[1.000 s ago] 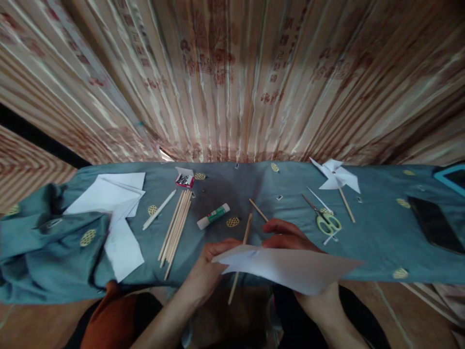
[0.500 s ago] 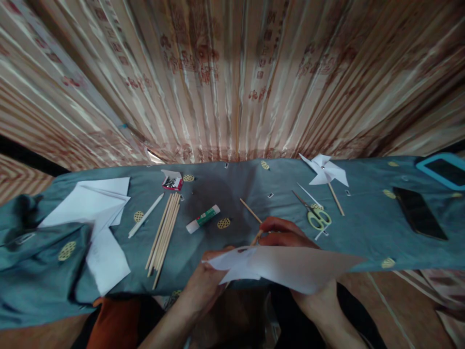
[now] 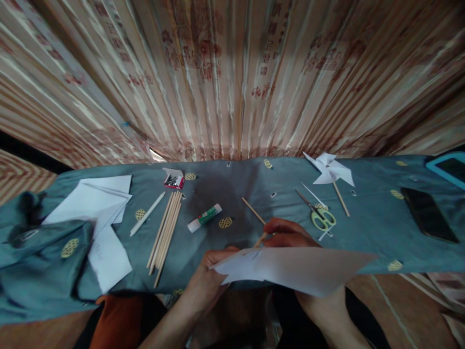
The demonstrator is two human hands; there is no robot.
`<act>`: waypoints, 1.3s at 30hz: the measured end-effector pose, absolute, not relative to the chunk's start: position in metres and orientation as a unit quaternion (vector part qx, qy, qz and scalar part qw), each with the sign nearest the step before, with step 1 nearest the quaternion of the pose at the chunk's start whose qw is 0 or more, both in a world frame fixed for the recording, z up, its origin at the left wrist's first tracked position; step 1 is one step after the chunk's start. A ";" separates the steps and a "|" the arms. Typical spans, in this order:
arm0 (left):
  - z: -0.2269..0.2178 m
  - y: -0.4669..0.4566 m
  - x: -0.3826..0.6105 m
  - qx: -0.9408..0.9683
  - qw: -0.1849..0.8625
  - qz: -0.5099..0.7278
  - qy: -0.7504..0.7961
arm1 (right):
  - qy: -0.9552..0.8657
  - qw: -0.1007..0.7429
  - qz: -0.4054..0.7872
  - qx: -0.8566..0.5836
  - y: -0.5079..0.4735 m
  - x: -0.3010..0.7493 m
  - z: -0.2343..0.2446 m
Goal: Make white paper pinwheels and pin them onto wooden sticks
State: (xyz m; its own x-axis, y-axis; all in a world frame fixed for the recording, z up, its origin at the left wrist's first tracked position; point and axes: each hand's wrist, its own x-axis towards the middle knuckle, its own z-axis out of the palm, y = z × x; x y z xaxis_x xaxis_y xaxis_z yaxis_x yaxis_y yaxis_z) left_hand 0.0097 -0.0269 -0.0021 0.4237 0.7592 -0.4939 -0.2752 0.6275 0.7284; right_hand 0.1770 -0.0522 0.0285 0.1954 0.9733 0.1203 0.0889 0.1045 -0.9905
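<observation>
Close to my body, over the table's near edge, I hold a white paper pinwheel piece (image 3: 290,266) with a long pointed blade stretching right. My left hand (image 3: 209,276) is closed on the paper's left end, its fingertips partly covered. Behind the paper, my right hand (image 3: 290,235) has its fingers wrapped round a thin wooden stick (image 3: 253,210), whose far end points up and left. Where stick and paper meet is hidden. A glue stick (image 3: 204,217) lies beyond my left hand. To the right of my right hand are green-handled scissors (image 3: 322,219).
A finished pinwheel (image 3: 329,168) lies at the back right, near a dark phone (image 3: 428,213) and a blue-framed device (image 3: 448,169). On the left are several wooden sticks (image 3: 165,237), a white pen (image 3: 147,214), an open box of pins (image 3: 174,179) and paper sheets (image 3: 109,252). Curtains hang behind.
My view has shifted slightly, so the table items sit a little differently in frame. Both hands keep their hold on the paper and stick, almost unmoved.
</observation>
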 end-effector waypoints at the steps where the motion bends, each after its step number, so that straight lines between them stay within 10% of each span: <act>1: -0.003 -0.027 0.009 0.286 0.794 0.327 0.425 | -0.487 0.561 0.402 -0.535 -0.052 0.177 0.028; 20: -0.019 -0.031 0.000 0.265 0.778 0.327 0.467 | -0.352 0.633 0.473 -0.501 -0.045 0.170 0.031; 39: -0.042 -0.048 0.004 0.192 0.781 0.335 0.491 | -0.201 0.517 0.603 -0.574 -0.021 0.156 -0.021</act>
State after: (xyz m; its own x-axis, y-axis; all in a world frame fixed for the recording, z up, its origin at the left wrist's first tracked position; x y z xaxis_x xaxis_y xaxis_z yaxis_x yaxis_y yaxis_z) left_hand 0.0035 -0.0485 -0.0425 0.2928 0.7112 -0.6391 -0.3347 0.7024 0.6282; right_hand 0.1556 -0.0212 -0.0208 0.1933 0.8532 -0.4845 -0.3920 -0.3855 -0.8353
